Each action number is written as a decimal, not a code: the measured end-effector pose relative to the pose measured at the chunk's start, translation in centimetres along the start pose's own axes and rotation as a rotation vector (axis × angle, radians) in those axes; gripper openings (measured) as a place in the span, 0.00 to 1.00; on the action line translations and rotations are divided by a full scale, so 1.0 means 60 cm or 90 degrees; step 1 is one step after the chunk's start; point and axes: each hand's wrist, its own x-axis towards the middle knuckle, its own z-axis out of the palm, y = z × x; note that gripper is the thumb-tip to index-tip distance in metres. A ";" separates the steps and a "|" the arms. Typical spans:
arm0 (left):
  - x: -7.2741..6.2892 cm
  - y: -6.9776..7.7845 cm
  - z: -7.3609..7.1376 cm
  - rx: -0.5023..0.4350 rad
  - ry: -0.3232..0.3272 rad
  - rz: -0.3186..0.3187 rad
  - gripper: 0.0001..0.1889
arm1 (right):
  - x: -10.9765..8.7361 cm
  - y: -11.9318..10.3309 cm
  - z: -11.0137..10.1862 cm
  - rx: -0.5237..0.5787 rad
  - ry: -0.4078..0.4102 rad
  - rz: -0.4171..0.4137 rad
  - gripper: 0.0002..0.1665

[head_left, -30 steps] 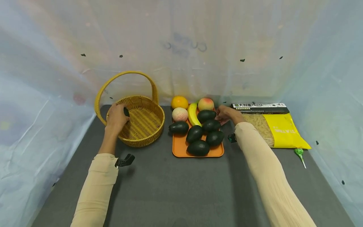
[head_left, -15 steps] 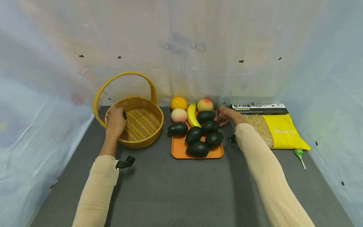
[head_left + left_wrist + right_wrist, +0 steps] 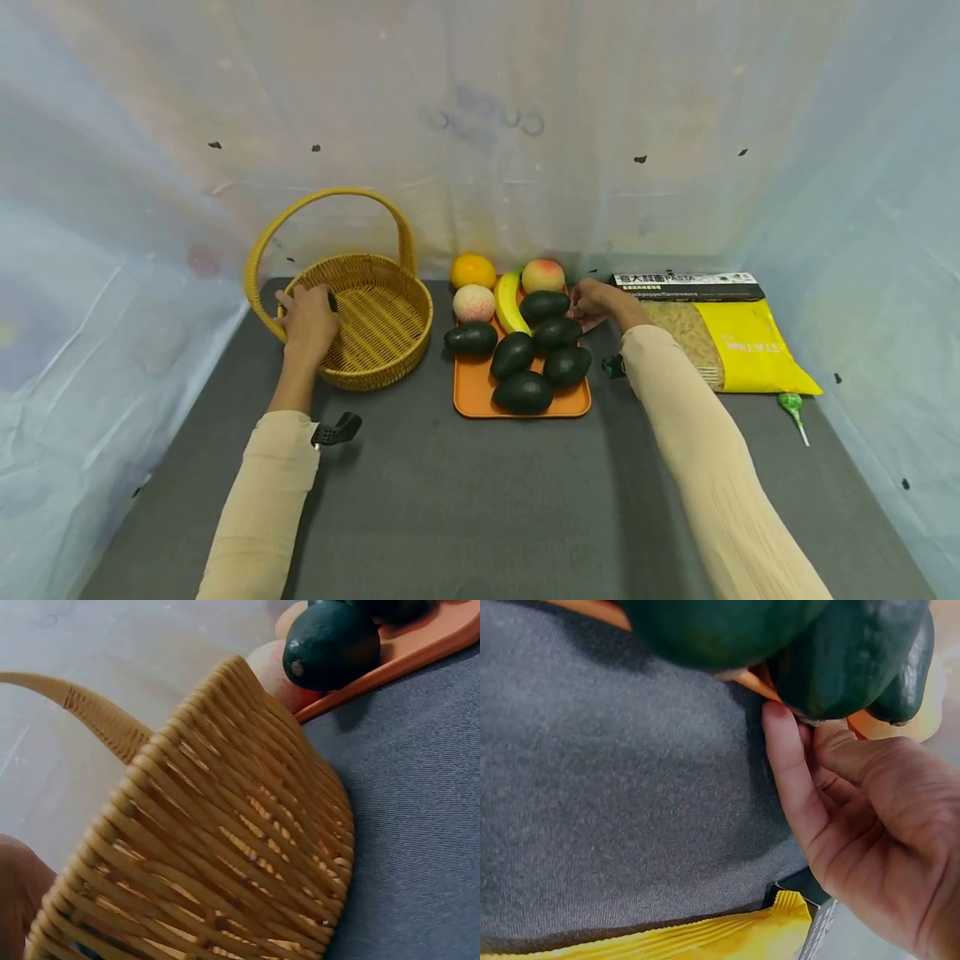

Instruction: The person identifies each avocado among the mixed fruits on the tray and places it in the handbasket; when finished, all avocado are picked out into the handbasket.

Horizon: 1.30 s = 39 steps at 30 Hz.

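My left hand reaches over the left rim of a yellow wicker basket, fingers spread over a dark green avocado. Most of that avocado is hidden beneath the hand. In the left wrist view the basket's woven wall covers nearly all of the hand. My right hand pinches the right edge of an orange tray, thumb and fingers meeting there close under the avocados. On the tray lie several avocados, a banana and a peach.
An orange and a pale speckled peach sit at the tray's back left. Right of my right hand lie a yellow pasta bag, with a black box-like top, and a green lollipop. Plastic sheeting encloses the grey table.
My left hand lowers slightly in the basket, and its fingers spread more toward the left rim. My right hand stays at the tray edge.
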 end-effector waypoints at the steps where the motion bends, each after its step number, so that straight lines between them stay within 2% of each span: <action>1: 0.000 0.000 0.002 0.010 0.002 0.002 0.25 | 0.000 0.000 0.000 -0.001 -0.002 0.000 0.08; 9: 0.001 -0.003 0.021 0.042 0.053 0.055 0.26 | 0.000 0.002 -0.002 -0.005 -0.005 0.000 0.10; 13: 0.004 -0.001 0.026 0.051 0.054 0.074 0.28 | 0.000 -0.001 0.000 -0.013 -0.005 -0.009 0.10; 17: 0.006 0.001 0.030 0.062 0.050 0.071 0.28 | 0.000 -0.002 -0.001 -0.020 -0.009 -0.014 0.10; 27: 0.003 0.008 0.026 -0.008 0.066 0.088 0.26 | 0.003 -0.003 -0.004 -0.010 -0.008 -0.004 0.08; 32: -0.008 0.032 0.007 -0.015 0.077 0.111 0.25 | 0.007 -0.008 -0.003 -0.005 0.001 0.010 0.07; 39: -0.029 0.086 -0.011 -0.007 0.126 0.187 0.21 | 0.006 -0.013 -0.003 -0.058 -0.010 0.010 0.10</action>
